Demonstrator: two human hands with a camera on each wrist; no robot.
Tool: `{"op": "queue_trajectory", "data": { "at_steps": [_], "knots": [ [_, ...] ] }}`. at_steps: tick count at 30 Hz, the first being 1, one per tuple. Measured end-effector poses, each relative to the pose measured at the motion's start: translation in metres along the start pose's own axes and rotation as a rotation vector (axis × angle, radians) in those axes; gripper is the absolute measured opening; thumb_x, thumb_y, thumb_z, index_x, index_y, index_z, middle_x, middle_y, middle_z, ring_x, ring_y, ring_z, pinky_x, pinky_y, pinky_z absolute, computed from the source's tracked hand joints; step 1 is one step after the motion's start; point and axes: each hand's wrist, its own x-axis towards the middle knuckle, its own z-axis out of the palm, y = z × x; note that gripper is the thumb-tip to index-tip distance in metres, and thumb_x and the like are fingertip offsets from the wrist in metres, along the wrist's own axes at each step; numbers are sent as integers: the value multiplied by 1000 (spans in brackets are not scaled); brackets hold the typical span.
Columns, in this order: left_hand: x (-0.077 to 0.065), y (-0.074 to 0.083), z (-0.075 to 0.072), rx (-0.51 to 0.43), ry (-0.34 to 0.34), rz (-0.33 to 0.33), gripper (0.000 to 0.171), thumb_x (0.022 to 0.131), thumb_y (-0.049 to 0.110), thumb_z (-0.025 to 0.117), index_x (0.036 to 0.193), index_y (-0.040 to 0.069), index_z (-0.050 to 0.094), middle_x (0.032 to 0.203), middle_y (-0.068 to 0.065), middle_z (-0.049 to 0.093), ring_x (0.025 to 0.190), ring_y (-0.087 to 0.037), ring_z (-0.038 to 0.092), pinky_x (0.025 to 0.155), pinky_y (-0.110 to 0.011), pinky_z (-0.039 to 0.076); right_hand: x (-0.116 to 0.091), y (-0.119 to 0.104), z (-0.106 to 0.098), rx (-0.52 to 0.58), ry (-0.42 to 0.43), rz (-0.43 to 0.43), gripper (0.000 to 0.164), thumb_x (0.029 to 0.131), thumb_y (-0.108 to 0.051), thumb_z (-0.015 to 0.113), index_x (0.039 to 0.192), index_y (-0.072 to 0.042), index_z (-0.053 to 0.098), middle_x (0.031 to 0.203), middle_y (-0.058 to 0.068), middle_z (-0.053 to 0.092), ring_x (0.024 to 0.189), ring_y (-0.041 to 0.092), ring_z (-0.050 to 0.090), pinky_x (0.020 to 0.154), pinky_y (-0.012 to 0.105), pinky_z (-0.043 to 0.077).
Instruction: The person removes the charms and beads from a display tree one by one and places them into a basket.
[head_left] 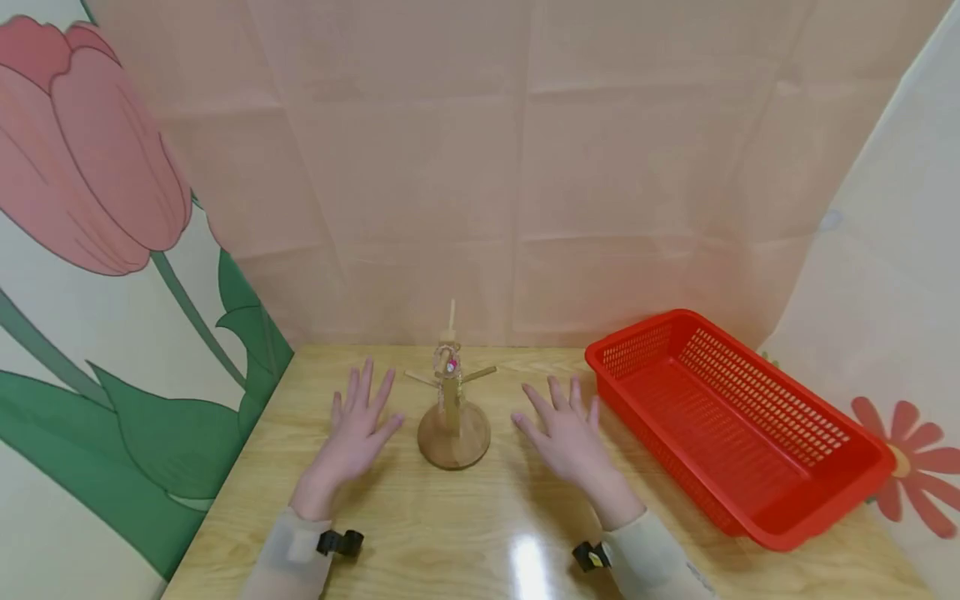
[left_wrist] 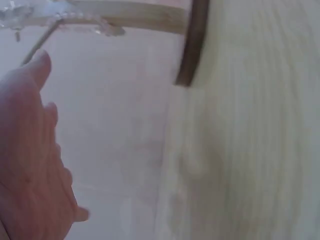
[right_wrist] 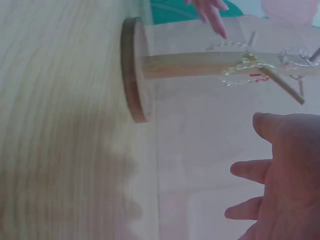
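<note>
A small wooden stand (head_left: 452, 437) with a round base, a post and thin side pegs stands upright on the table between the hands. Beaded bracelets (right_wrist: 246, 75) hang from its pegs, one with a pink and red piece. To the left of the stand, my left hand (head_left: 354, 437) is held with fingers spread and nothing in it. On the other side, my right hand (head_left: 566, 437) is likewise spread, palm down and holding nothing. Both hands are apart from the stand. In the left wrist view the stand's top lies outside the picture.
A red plastic basket (head_left: 660, 433) with perforated walls sits at the right, close beside the right hand. The wooden table (head_left: 435, 533) ends at a pinkish cloth backdrop (head_left: 517, 208). Flower-printed sheets (head_left: 112, 158) stand at both sides.
</note>
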Motion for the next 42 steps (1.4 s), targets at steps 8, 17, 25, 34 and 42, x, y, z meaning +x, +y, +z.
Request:
{"op": "queue_trajectory", "data": {
  "at_steps": [8, 17, 25, 34, 42],
  "knots": [
    [8, 19, -14, -366, 117, -21, 59, 115, 38, 51, 164, 6, 42, 169, -16, 39, 155, -41, 36, 128, -62, 31, 6, -10, -10, 221, 45, -115, 55, 108, -44, 64, 154, -15, 59, 160, 22, 50, 154, 51, 31, 124, 73, 30],
    [19, 46, -18, -499, 362, -11, 42, 108, 19, 69, 142, -3, 65, 139, -21, 68, 128, -39, 66, 113, -52, 55, 8, -24, -8, 418, 150, -214, 40, 108, -35, 68, 141, -13, 71, 143, 8, 69, 137, 36, 60, 117, 60, 49],
    [28, 60, -15, -628, 429, -92, 29, 103, 16, 76, 127, -1, 75, 123, -13, 77, 109, -30, 76, 92, -25, 63, 9, -53, 1, 615, 217, -182, 29, 102, -25, 77, 128, -11, 79, 127, 3, 77, 123, 28, 70, 105, 57, 59],
    [35, 66, 2, -874, 524, -169, 22, 101, 1, 74, 122, -7, 74, 115, -26, 75, 103, -49, 74, 86, -27, 67, 8, -81, 1, 770, 303, -125, 24, 98, -16, 82, 118, -5, 82, 116, 4, 80, 115, 27, 73, 99, 57, 62],
    [36, 72, 4, -927, 580, -204, 20, 100, -1, 74, 117, -13, 74, 109, -28, 76, 92, -33, 79, 81, -27, 68, 3, -95, 0, 894, 367, -47, 20, 96, -10, 83, 115, -4, 82, 113, 7, 81, 105, 28, 76, 98, 53, 64]
  ]
}}
